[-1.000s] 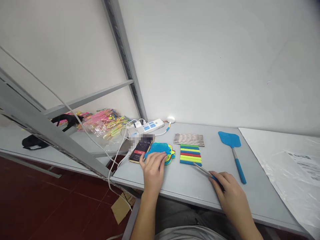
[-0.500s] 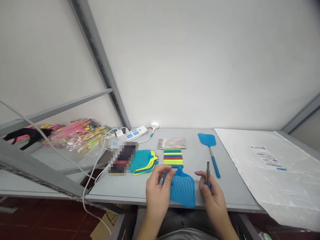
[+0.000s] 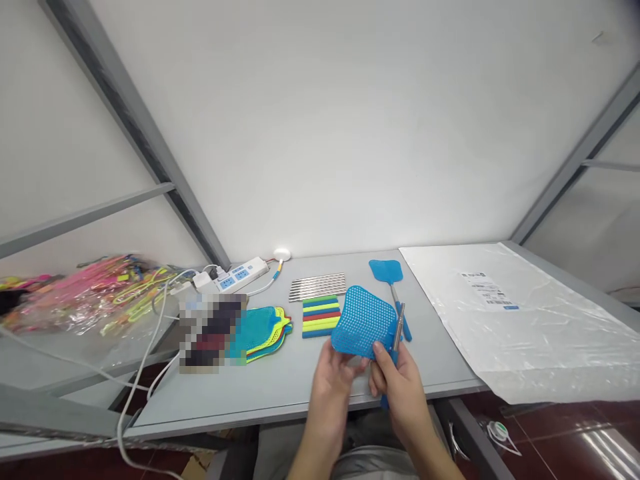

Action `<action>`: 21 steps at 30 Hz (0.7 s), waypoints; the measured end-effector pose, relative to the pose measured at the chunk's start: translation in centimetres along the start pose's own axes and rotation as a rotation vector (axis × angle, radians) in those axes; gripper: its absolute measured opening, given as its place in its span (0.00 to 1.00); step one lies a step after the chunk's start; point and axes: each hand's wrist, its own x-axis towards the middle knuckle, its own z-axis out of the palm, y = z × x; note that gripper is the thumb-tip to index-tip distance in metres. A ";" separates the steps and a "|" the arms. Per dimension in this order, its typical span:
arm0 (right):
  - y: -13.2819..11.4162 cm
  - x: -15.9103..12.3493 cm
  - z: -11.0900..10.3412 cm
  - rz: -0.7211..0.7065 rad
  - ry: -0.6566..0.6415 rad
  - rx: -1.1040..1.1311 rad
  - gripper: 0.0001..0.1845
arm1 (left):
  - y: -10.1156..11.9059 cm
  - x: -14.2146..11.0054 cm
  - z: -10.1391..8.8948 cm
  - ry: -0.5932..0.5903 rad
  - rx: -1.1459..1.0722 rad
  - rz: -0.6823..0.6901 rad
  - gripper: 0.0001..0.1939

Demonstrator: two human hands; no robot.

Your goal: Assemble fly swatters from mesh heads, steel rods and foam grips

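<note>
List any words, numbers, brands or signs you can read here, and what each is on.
No text is readable.
Label on the white plastic sheet: printed, but too small and blurred.
Power strip: any markings too small.
Dark object near it: pixelated over.

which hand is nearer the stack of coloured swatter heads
Left: the left hand is right of the stack of swatter heads, at the blue mesh head's lower edge; the right hand is farther right, gripping a blue-handled rod.
</note>
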 end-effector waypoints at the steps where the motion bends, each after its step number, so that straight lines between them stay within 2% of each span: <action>1: 0.0 -0.2 0.1 0.028 -0.012 0.005 0.17 | -0.9 -0.3 0.4 0.031 0.012 -0.051 0.28; 4: 0.0 -0.9 0.6 0.062 -0.069 -0.115 0.17 | -2.5 -1.0 0.9 0.205 0.077 -0.156 0.20; 6: -0.1 -1.3 0.8 -0.002 -0.135 -0.290 0.17 | -2.2 -1.0 0.8 0.343 0.087 -0.113 0.18; 8: -0.4 -1.5 0.8 -0.082 -0.211 -0.456 0.17 | -1.1 -0.8 0.6 0.429 0.049 -0.012 0.17; 14: -2.0 -1.5 0.1 -0.205 -0.351 -0.870 0.19 | 3.8 -0.3 0.8 0.414 -0.033 0.287 0.16; 19: -3.2 -1.6 -0.3 -0.358 -0.425 -1.075 0.16 | 4.9 -0.3 -0.2 0.519 0.048 0.338 0.22; 21: -3.5 -1.8 -0.3 -0.403 -0.433 -1.137 0.16 | 4.9 -0.3 -0.8 0.513 0.113 0.329 0.24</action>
